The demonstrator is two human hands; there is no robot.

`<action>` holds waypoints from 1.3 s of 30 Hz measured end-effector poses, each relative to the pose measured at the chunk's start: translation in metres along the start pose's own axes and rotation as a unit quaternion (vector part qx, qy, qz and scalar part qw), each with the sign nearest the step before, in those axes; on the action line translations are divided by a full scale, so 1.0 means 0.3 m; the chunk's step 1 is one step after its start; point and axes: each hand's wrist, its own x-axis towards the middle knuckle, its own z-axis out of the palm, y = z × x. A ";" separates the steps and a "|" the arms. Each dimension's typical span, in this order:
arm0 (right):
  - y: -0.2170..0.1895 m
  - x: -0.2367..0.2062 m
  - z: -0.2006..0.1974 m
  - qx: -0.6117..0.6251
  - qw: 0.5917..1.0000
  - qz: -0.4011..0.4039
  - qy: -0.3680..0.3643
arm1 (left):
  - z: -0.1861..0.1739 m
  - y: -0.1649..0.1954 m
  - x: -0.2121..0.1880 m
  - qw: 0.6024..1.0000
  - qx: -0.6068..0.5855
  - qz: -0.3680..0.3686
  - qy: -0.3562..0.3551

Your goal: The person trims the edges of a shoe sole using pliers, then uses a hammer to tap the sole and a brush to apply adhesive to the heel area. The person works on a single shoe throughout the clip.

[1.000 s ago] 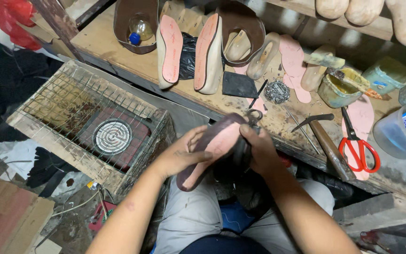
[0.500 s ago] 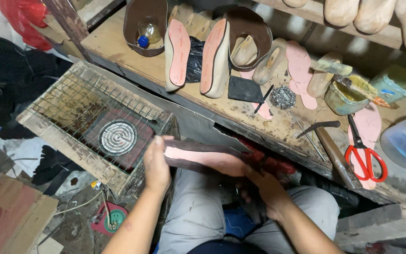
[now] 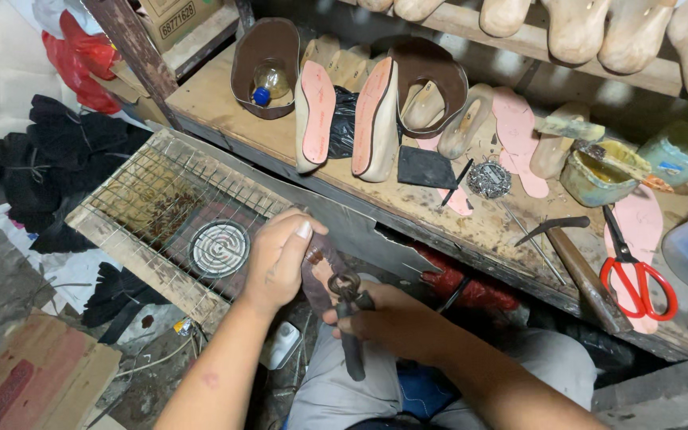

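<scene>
Head view, now: a shoe piece (image 3: 318,271) is held low, over the lap, just in front of the workbench (image 3: 224,111). The left hand (image 3: 279,259) is wrapped over its top, fingers closed on it. Little of the piece can be seen, only a dark pinkish strip below the hand. The right hand (image 3: 380,318) is closed tight round dark pliers (image 3: 349,318), w/ the round nose of the tool set right at the edge of the piece. It cannot be told if the nose is biting the edge or only touching it.

Vs. 0.5 s ago: the piece was laid flat then, w/ its long pink sole facing up, and the right hand was lower, no tool seen well. Now the piece has been turned on its side and the pliers have been brought up to it. So the turning seems done, and work on the edge looks begun.

Vs. 1 s ago: the piece was cupped by both hands, higher up.

Nearby: a wire grill (image 3: 161,207) w/ a round heater coil (image 3: 218,248) sits left of the left hand. Red scissors (image 3: 639,279) and a hammer (image 3: 575,267) lie on the bench, well apart from the hands.
</scene>
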 end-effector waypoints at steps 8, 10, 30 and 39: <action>-0.015 0.014 -0.003 -0.014 0.999 0.032 -0.029 | -0.003 -0.013 -0.012 1.000 0.009 0.014 0.000; -0.007 0.012 -0.017 -0.072 0.997 -0.003 -0.018 | -0.005 -0.027 -0.012 1.000 0.009 -0.009 0.001; 0.118 0.033 -0.120 -0.052 0.996 0.021 0.065 | -0.044 -0.150 -0.035 0.998 -0.005 -0.059 0.019; 0.236 0.038 -0.195 0.089 0.986 0.031 0.136 | -0.049 -0.233 -0.065 0.982 -0.090 -0.162 0.035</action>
